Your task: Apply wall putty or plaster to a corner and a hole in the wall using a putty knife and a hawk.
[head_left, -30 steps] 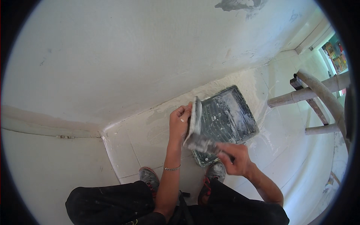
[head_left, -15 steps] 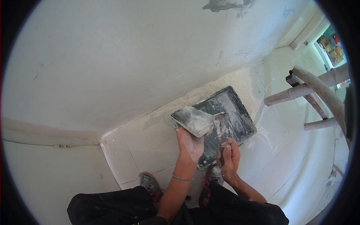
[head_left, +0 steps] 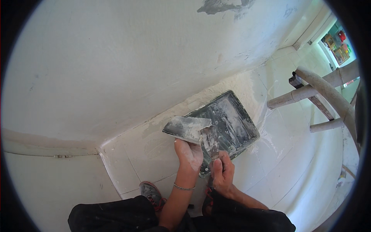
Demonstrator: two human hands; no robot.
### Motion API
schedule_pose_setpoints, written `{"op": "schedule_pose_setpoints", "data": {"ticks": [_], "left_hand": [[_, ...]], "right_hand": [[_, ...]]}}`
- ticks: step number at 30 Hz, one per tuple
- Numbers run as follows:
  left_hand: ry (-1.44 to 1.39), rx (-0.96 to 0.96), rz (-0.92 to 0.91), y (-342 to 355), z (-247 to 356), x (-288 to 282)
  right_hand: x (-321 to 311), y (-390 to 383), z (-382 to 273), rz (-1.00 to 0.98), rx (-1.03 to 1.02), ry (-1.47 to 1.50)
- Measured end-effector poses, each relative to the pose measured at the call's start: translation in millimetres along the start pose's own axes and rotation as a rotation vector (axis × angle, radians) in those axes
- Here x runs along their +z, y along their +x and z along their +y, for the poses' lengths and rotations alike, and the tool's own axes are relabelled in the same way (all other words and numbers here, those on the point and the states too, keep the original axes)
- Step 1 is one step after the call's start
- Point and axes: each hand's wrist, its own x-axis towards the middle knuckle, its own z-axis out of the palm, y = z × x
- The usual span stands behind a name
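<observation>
My left hand (head_left: 188,154) is closed under a wide, dark flat plate (head_left: 181,126) smeared with whitish putty; its grip is partly hidden beneath the plate. In my right hand (head_left: 223,172) is a putty knife (head_left: 210,140), held by the handle. The knife's coated blade meets the plate's right end. Just below and beyond both hands, a dark paint tray (head_left: 245,112) with a ribbed slope lies on the floor, crusted with pale residue.
A pale wall (head_left: 116,69) with a grey patch (head_left: 224,5) rises ahead. White powder (head_left: 237,83) lies along its foot. At right stand wooden poles (head_left: 293,96) joined in a frame. My shoe (head_left: 150,191) is on the tiled floor (head_left: 154,164), left of the tray.
Both hands, with the plate and putty knife, have shifted left and slightly down in the picture. The plate now lies more level, and the whole view has moved a little.
</observation>
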Motion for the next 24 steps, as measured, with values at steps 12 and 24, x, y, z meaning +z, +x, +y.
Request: {"op": "schedule_pose_setpoints", "data": {"ticks": [12, 24], "left_hand": [[-0.007, -0.041, -0.012, 1.2, -3.9, 3.2], [-0.052, -0.113, -0.211, -5.6, -2.4, 5.0]], "right_hand": [[-15.1, 20.0, -15.1, 0.099, 0.19, 0.447], [-10.7, 27.1, 13.5, 0.057, 0.084, 0.322]]}}
